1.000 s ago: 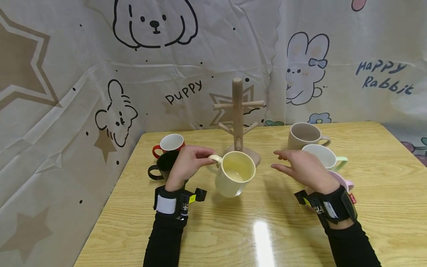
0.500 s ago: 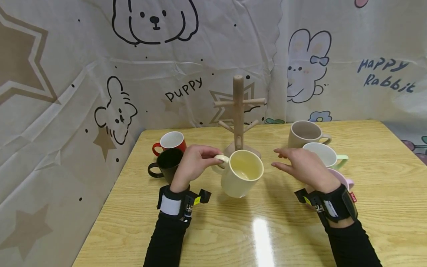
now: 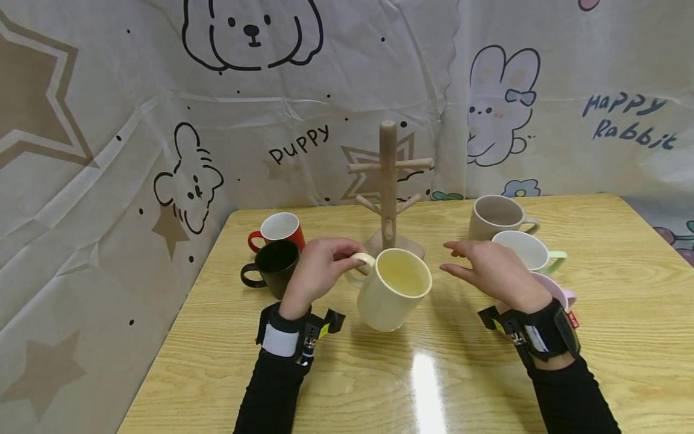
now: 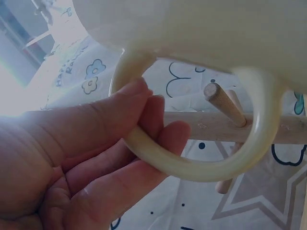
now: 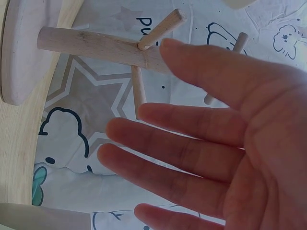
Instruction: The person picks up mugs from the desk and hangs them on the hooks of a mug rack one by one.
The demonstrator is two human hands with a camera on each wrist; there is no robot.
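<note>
L hand (image 3: 320,271) pinches cream mug (image 3: 393,295) by its handle, btwn thumb & fingers; mug's tilted, in front of wooden mug rack (image 3: 388,187). R hand (image 3: 493,271) has fingers straight, slightly spread, thumb apart, nr pink mug (image 3: 554,292). Beyond that, mint-handled mug (image 3: 522,251), then taupe mug (image 3: 494,218). Left of L hand: black mug (image 3: 275,269), w/ red mug (image 3: 281,228) just behind. Wood table (image 3: 358,386) underneath.

In the head view, the black-sleeved left arm (image 3: 271,389) lies near 7 o'clock, its bare left hand (image 3: 321,268) pointing toward 2, thumb and fingers curled in a pinch. Near 4 o'clock lies the black-sleeved right arm (image 3: 572,395), its bare right hand (image 3: 494,272) aimed toward 10, fingers outstretched.
</note>
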